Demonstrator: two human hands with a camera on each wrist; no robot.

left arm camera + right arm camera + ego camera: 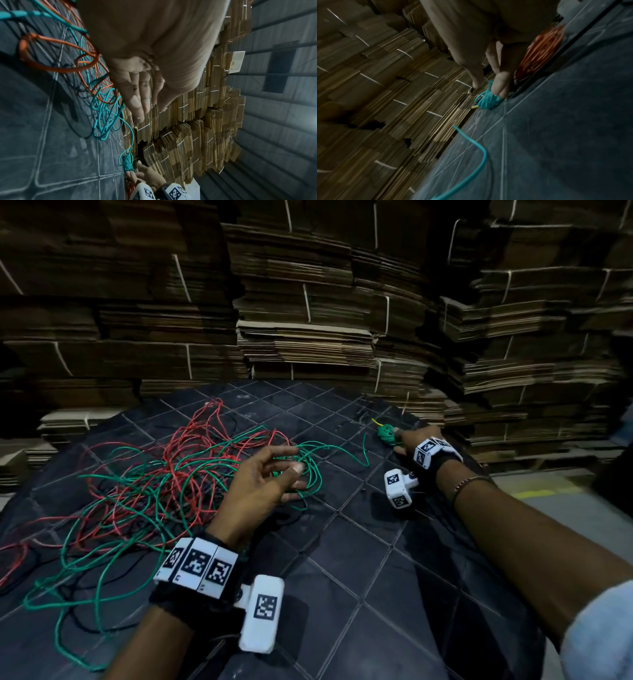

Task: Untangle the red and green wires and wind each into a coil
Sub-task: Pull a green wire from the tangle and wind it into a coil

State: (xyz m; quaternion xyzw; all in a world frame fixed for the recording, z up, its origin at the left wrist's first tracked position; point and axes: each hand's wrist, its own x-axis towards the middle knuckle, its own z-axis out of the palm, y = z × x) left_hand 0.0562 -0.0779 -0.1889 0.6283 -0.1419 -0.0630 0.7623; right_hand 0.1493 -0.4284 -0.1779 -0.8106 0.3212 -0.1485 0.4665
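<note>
The red wire (191, 460) and green wire (144, 498) sprawl knotted together across the dark gridded mat (394, 577); the left hand (263, 477) hovers above them, fingers loosely spread, gripping nothing; the right hand (416, 440) reaches far out, fingertips (500, 88) touching a small green coil (387, 434) (whether pinching it, I cannot tell).

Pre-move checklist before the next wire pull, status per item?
1. Right hand on the small green coil: ok, fingers at it on the far part of the table.
2. Firm hold on that coil: cannot tell, the right wrist view is blurred.
3. Left hand free: ok, it hovers over the pile with fingers loosely curled and no wire plainly held.
4. Red wire and green wire separated: not ok, they cross in one loose pile.
5. Green strand running to the coil free of red: ok near the coil.
</note>
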